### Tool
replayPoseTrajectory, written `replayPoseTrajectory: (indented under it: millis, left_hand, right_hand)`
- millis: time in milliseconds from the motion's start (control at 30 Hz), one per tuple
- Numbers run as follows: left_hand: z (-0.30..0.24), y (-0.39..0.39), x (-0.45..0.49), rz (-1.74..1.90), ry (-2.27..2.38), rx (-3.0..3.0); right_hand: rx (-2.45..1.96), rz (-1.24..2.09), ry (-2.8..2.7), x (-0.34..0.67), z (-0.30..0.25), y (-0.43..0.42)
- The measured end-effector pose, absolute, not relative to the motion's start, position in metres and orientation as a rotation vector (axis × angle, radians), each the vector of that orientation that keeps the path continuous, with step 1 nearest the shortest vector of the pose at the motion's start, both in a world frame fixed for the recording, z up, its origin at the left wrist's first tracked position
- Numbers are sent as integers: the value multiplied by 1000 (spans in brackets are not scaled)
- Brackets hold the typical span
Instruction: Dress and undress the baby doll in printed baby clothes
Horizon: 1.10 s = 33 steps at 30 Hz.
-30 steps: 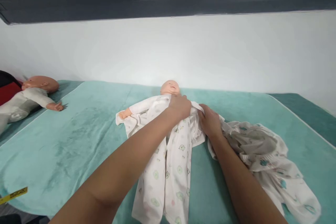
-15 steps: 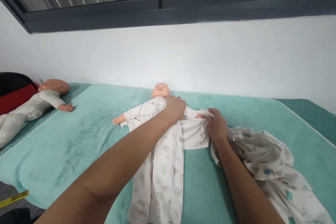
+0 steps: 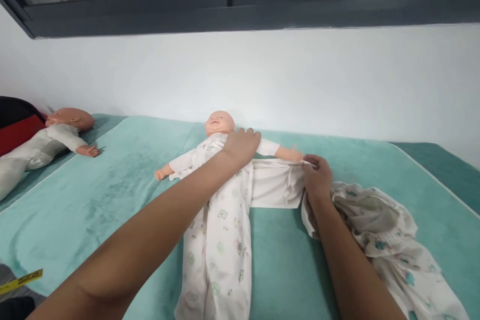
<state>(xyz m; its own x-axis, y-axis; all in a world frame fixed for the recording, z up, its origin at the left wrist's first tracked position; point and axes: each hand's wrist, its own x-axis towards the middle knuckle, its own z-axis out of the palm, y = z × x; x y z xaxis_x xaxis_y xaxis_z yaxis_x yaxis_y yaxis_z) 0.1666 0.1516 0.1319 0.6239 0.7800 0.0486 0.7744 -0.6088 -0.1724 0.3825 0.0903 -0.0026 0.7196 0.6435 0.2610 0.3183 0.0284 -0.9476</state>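
A baby doll [image 3: 219,122] lies on its back, head towards the wall, with a white romper [image 3: 228,240] printed with small animals laid over its body. My left hand [image 3: 243,147] is closed around the doll's shoulder on the right side of the view; the thumb is hidden. My right hand [image 3: 318,177] pinches the end of the romper's white sleeve [image 3: 279,185], pulling it out flat to the right. Just above that sleeve, the doll's bare hand [image 3: 290,154] rests beside my right fingertips, slightly blurred.
A bunched white garment with green print [image 3: 390,230] lies to the right, beside my right forearm. At the far left a second doll [image 3: 56,135] lies near a red and black object [image 3: 18,130]. Teal cloth [image 3: 93,200] covers the surface, which meets a white wall [image 3: 262,80] below a window.
The doll's hand, partly covered by the sleeve before, now shows fully above it. The sleeve is drawn straighter, my right hand has shifted slightly right, and my left hand still holds the shoulder.
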Motion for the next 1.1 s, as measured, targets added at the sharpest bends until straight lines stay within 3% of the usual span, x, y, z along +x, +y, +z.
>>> replayPoseTrajectory:
  millis: [267, 433, 600, 800, 933, 1100]
  left_hand:
    - [111, 148, 206, 67, -1359, -2767]
    - [105, 133, 208, 30, -1297, -2848]
    - [105, 117, 133, -553, -1378, -2876]
    - [90, 123, 42, -1179, -1882, -3026]
    - [88, 130, 25, -1094, -2009, -3144]
    - [79, 138, 28, -1042, -1848, -3069]
  right_hand:
    - [-1134, 636, -586, 376, 8, 85]
    - [-1123, 587, -544, 382, 12, 84]
    - [-1398, 46, -990, 358, 16, 67]
    - [-1320, 347, -1605, 298, 17, 62]
    - [-1453, 424, -1525, 266, 26, 90]
    - [-1572, 491, -1298, 246, 43, 107]
